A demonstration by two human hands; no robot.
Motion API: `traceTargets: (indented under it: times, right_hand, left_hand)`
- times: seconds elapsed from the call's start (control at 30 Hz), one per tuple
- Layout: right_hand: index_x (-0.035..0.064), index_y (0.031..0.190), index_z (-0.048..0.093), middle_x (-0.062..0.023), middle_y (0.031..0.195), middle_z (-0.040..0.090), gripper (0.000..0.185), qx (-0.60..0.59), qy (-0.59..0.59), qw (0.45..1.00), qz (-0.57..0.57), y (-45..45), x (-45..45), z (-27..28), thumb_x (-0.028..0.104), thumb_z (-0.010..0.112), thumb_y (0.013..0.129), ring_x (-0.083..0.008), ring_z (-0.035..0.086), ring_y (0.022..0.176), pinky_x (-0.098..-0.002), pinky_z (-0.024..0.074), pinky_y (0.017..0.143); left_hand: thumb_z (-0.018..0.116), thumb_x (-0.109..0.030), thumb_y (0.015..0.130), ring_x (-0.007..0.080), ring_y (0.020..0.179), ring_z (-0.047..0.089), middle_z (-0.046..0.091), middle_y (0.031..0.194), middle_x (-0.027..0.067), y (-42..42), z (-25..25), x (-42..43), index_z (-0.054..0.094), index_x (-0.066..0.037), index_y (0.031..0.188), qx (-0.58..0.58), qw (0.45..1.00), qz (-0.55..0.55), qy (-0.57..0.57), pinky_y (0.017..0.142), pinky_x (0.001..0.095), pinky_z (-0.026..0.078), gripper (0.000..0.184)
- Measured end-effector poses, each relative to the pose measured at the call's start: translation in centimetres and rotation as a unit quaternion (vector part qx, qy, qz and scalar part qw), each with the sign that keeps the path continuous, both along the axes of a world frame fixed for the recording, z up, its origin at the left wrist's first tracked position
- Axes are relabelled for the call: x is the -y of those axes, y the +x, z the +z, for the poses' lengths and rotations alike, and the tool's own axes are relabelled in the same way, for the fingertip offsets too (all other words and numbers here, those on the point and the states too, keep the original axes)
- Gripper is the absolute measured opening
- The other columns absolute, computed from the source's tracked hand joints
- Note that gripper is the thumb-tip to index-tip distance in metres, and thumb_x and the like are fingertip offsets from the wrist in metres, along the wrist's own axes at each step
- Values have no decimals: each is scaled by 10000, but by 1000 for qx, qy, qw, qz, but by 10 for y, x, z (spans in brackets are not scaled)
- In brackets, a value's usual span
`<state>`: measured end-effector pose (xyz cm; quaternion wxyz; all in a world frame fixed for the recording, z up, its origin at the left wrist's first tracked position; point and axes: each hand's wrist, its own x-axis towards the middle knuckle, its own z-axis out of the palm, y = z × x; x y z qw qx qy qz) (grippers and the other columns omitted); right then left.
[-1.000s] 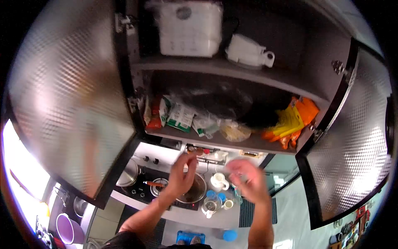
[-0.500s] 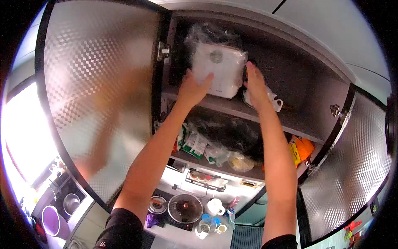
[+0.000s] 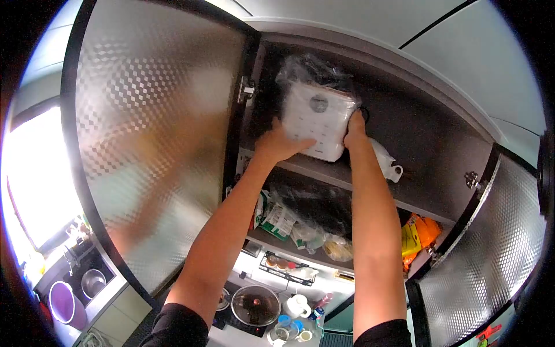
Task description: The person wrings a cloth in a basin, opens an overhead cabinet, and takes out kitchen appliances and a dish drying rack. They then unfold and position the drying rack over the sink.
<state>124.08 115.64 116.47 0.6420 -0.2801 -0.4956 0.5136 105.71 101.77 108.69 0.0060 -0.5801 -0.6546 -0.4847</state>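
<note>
The grey wall cabinet (image 3: 428, 133) surrounds both hands, its upper recess dark behind the fingers. Beyond the left fingers stands a black-framed, textured glass door (image 3: 162, 104), blurring whatever lies behind it; a matching glass door (image 3: 491, 231), well to the right of the right fingers, is cut by the dark lens edge. Between the two sets of fingers sits the white box-shaped appliance in clear plastic wrap (image 3: 321, 118); its back is hidden, its small print unreadable, and whether it rests on the shelf or is raised cannot be told.

Both arms reach up and forward. The left hand (image 3: 278, 143) has its thumb spread across the front face, fingers gripping the near side. The right hand (image 3: 356, 132) clasps the opposite side, fingers close together, their tips partly hidden. Just beside its wrist, a white plastic piece with a ring-shaped handle (image 3: 386, 161) is half covered by the forearm.
</note>
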Motion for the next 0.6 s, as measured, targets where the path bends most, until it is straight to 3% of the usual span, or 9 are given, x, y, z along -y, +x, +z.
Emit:
traceTargets:
  times: [0.03,0.13,0.2,0.3,0.5,0.6]
  right_hand:
    - [81,1310,562,-148,1362,551,577,-10,19,999,42,10,-24,-2,522,336,1015,-308,530,1223,-463,444,1009]
    - [81,1299,570,-149,1342,565,577,23,-45,999,2,14,-34,-3,524,341,1009,-312,541,1206,-477,462,990]
    - [87,1301,570,-152,1336,568,572,-10,-14,999,52,9,-14,-8,521,344,1006,-315,549,1194,-479,466,989]
    - [93,1311,562,-158,1338,564,587,-31,7,996,87,13,-17,-18,546,360,998,-322,557,1181,-488,474,984]
    - [102,1292,555,-142,1281,592,522,-73,-16,985,154,22,-29,-16,508,439,984,-321,565,1176,-489,493,979]
    - [85,1371,485,-163,1356,540,675,-51,38,989,137,13,7,-16,615,319,986,-343,537,1207,-468,471,1007]
  left_hand:
    - [722,-768,622,390,1235,552,539,1350,261,-1,0,1,393,25,1408,-4,1000,-13,0,1057,430,430,1163]
    - [711,-784,615,381,1204,578,576,1312,243,-3,-4,6,428,10,1387,-8,999,-36,5,1050,430,436,1143]
    - [714,-781,613,375,1174,600,604,1283,223,-2,-4,8,461,-7,1369,-7,999,-24,25,1043,431,442,1111]
    - [737,-744,593,384,1103,634,642,1200,255,0,-4,17,468,3,1355,-4,999,-21,36,925,440,497,1101]
    - [760,-693,630,420,1099,606,577,1226,257,8,-10,34,409,-82,1427,21,988,13,152,923,480,491,1064]
    - [793,-630,651,417,1181,542,503,1276,260,9,-13,25,368,-138,1471,68,976,-7,206,963,485,467,1046]
